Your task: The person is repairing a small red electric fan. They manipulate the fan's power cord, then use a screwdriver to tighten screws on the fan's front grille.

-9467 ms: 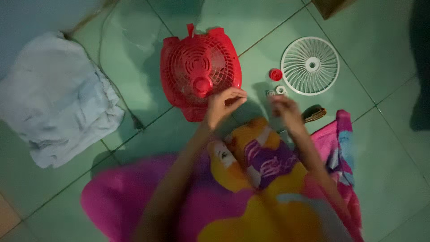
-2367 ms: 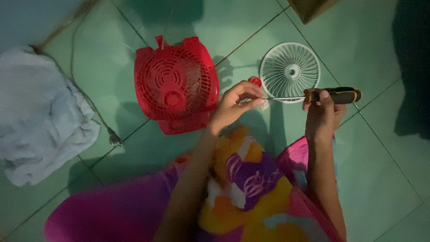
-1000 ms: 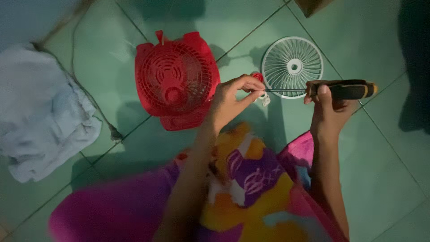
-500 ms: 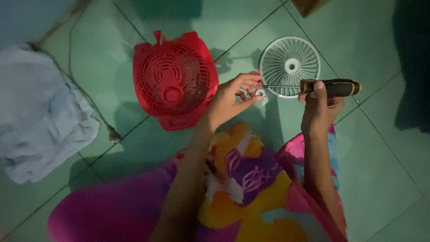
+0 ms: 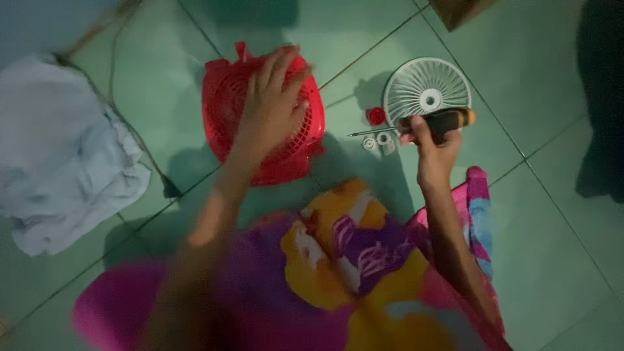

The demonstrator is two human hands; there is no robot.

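My left hand [image 5: 270, 107] lies spread on the red plastic fan housing [image 5: 221, 110], which rests on the green tiled floor; the hand is blurred, and whether it grips the housing is unclear. My right hand [image 5: 432, 146] is closed around the dark handle of a screwdriver [image 5: 442, 120], whose thin shaft points left above the floor. Under the shaft lie a small red cap [image 5: 376, 116] and some small pale ring-shaped parts [image 5: 378, 141]. A white round fan grille [image 5: 426, 94] lies flat just beyond my right hand.
A crumpled white cloth [image 5: 58, 156] lies at the left, with a thin cable [image 5: 130, 136] running past it. My brightly printed pink, yellow and purple clothing [image 5: 338, 260] fills the bottom. A brown box corner [image 5: 458, 10] shows at the top, a dark shape [image 5: 601, 97] at the right.
My left hand has left the screwdriver's tip and moved left onto the red fan housing. My right hand still holds the screwdriver, now a little lower.
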